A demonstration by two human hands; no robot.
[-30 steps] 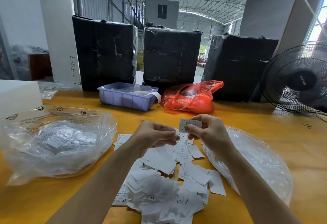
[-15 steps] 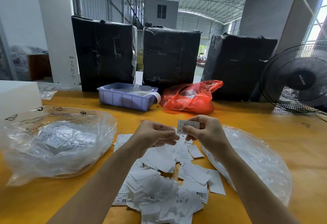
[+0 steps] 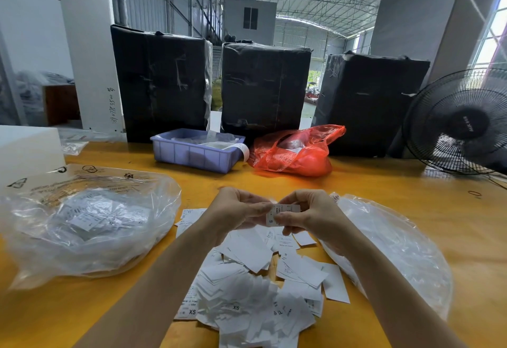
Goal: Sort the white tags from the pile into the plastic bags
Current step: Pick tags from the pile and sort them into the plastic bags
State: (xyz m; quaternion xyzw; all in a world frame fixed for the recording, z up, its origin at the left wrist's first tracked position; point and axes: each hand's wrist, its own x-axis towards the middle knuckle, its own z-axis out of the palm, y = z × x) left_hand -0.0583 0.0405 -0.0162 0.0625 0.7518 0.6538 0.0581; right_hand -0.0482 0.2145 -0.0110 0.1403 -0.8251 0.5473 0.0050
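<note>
At the bottom centre of the frame, the pile of white tags [image 3: 255,292] is lying loose on the yellow table [image 3: 384,191], some showing size letters such as XS, and plenty are waiting to be sorted. Just above it, in the middle of the frame, you are holding a single tag [image 3: 277,214] up off the pile between both hands. Your right hand [image 3: 310,214] is pinching it with curled fingers and thumb, and your left hand [image 3: 238,210] is gripping its left edge with its fingertips. It seems you are holding it face-up and level so you can read its size letter, an S, before choosing a bag.

The two bags are flanking the pile, probably so each is within an easy reach. The clear plastic bag on the left [image 3: 87,227] is lying bunched at middle left with tags already showing inside. The clear plastic bag on the right [image 3: 397,251] is lying flatter at middle right, partly under your right forearm, so that arm is covering its near edge.

Farther up the frame, a purple bin [image 3: 192,155] and a red plastic bag [image 3: 296,152] are sitting well apart from your hands. Behind them three black-wrapped bales [image 3: 263,86] are standing in a row, and a black fan [image 3: 461,125] is facing in from the right edge. None of these is blocking the way to either bag.
</note>
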